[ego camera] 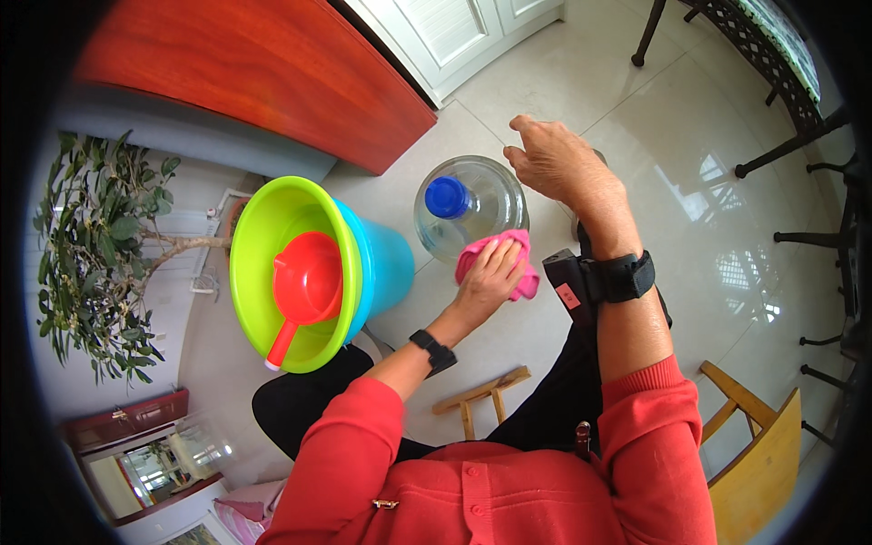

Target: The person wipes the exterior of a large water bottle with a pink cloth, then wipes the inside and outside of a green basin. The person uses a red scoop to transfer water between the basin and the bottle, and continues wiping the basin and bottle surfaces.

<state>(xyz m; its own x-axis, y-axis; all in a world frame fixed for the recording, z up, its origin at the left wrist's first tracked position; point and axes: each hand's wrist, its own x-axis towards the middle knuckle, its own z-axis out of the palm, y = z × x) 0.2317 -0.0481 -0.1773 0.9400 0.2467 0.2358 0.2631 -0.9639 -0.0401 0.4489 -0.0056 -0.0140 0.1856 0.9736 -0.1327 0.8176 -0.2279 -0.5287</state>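
Note:
A large clear plastic water-cooler bottle (496,199) with a blue cap (447,197) stands upright on the tiled floor between the person's legs. My left hand (487,272) presses a bunched pink cloth (521,279) against the near side of the bottle. Held over the bottle's far right edge is my right hand (560,160), its thumb and forefinger apart and nothing between them. Whether it touches the bottle is unclear, and its other fingers are partly hidden. To the left, a red dipper (310,276) lies in a lime-green basin (255,266) on top of a blue bucket (388,266).
A reddish wooden panel (272,61) and a white cabinet (449,34) border the far side. A potted plant (122,238) spreads at left. Dark metal furniture legs (647,34) stand at right. A wooden chair (759,470) is at lower right, a wooden frame piece (482,390) below the bottle.

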